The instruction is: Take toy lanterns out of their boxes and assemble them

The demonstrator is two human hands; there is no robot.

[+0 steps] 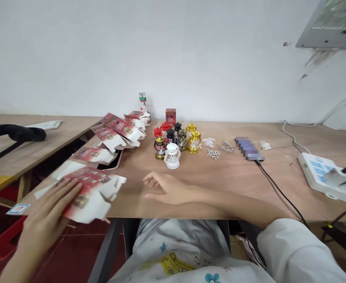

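My left hand [50, 206] lies with its fingers stretched out over a red and white flat printed carton [92, 188] at the table's front left edge. Its thumb is mostly hidden. The carton has white flaps sticking out. My right hand [167, 188] rests on the tabletop at the middle, fingers loosely curled and the thumb apart from them, with nothing visible in it. Just beyond it stands a small white lantern [172, 156]. Behind that are several more little lanterns in red, black, bronze and gold, among them a gold lantern [194, 142].
More unfolded cartons [109, 135] are heaped at the left, partly over a tablet-like device [116, 162]. A made-up red box [170, 115] stands by the wall. Button cells [213, 154], a wire bundle [226, 146], a cabled phone [248, 148] and a power strip [314, 173] lie rightward.
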